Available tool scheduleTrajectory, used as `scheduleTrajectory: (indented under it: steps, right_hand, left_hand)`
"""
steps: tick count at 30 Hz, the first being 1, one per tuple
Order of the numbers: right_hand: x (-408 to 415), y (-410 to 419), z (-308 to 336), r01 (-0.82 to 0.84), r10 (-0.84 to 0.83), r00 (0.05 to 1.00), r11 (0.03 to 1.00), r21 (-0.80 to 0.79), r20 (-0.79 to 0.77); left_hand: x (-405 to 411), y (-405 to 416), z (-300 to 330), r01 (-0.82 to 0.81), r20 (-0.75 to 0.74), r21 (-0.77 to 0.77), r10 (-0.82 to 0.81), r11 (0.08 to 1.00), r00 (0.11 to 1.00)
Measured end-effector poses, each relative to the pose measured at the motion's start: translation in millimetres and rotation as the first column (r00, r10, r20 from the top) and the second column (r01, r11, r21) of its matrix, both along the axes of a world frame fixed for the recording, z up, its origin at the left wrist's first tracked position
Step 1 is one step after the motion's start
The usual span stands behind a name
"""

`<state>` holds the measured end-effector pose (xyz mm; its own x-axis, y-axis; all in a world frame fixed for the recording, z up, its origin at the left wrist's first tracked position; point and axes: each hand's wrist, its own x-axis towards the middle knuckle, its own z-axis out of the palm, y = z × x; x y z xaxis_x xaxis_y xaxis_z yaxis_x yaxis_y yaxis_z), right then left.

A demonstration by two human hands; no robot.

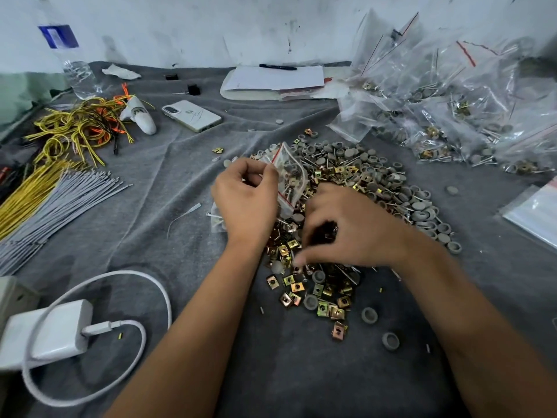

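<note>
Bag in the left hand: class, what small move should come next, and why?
Probably the right hand should lift one clip from the pile to the bag. The left hand holds the bag, already part filled, beside the pile, and the right fingers curl down among the clips; whether they grip one yet is unclear.

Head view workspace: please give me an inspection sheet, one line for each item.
Surface: grey cloth, wrinkled.
Job's things: small zip bag, partly filled; pile of loose gold clips and grey caps.
Clutter: filled bags at rear right; phone, paper pad, pen, water bottle at rear.
Grippers: left hand pinches the small zip bag; right hand curled over the pile, grasp unclear.
Cables: white cable loops from charger; yellow wires at left.
Surroundings: scuffed white wall.
</note>
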<state>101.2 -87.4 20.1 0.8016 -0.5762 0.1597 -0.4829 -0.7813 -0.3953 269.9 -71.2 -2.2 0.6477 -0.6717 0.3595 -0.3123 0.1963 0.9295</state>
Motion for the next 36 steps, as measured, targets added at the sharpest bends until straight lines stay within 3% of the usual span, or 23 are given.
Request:
scheduleTrajectory:
  steps: [3, 10, 12, 15, 17, 19, 23, 28, 33, 36]
  right_hand:
    - [2, 0, 2, -0.006, 0.012, 0.981, 0.999, 0.034, -0.194]
    - [-4, -1, 3, -0.058, 0.074, 0.970, 0.995, 0.076, -0.232]
    - [-6, -1, 2, -0.067, 0.081, 0.987, 0.993, 0.100, -0.137]
    - [-9, -4, 4, -0.012, -0.025, 0.984, 0.978, 0.206, 0.175]
    - [-12, -7, 3, 0.063, -0.166, 0.915, 0.959, 0.276, 0.368]
    - [-13, -11, 1, 0.171, -0.254, 0.847, 0.962, 0.213, 0.467]
    - [-11, -14, -3, 0.305, -0.255, 0.849, 0.952, -0.035, 0.463]
    - [-4, -11, -8, 0.357, -0.288, 0.768, 0.934, -0.009, 0.572]
    - [-1, -11, -9, 0.303, -0.193, 0.865, 0.937, -0.175, 0.463]
    - [-5, -13, -5, 0.300, -0.176, 0.849, 0.937, -0.181, 0.498]
  left_hand:
    - [0, -1, -1, 0.002, 0.021, -0.006, -0.002, 1.000, 1.000]
    - [0, -2, -2, 0.004, 0.047, -0.005, -0.004, 1.000, 0.999]
    - [0, -2, -2, 0.009, 0.046, -0.001, -0.009, 1.000, 0.999]
    - [-1, -1, -1, 0.029, 0.052, -0.002, -0.029, 1.000, 0.998]
    - [-1, 0, -1, 0.061, 0.059, -0.003, -0.061, 0.998, 0.996]
    - [-2, 1, -2, 0.114, 0.077, 0.005, -0.114, 0.993, 0.990]
    - [-6, 4, -3, 0.234, 0.152, 0.046, -0.238, 0.971, 0.959]
    - [-10, 3, -3, 0.311, 0.121, 0.049, -0.315, 0.949, 0.941]
    - [-7, 3, -2, 0.313, 0.035, 0.045, -0.314, 0.949, 0.949]
    - [-6, 3, -1, 0.251, 0.024, 0.036, -0.252, 0.967, 0.967]
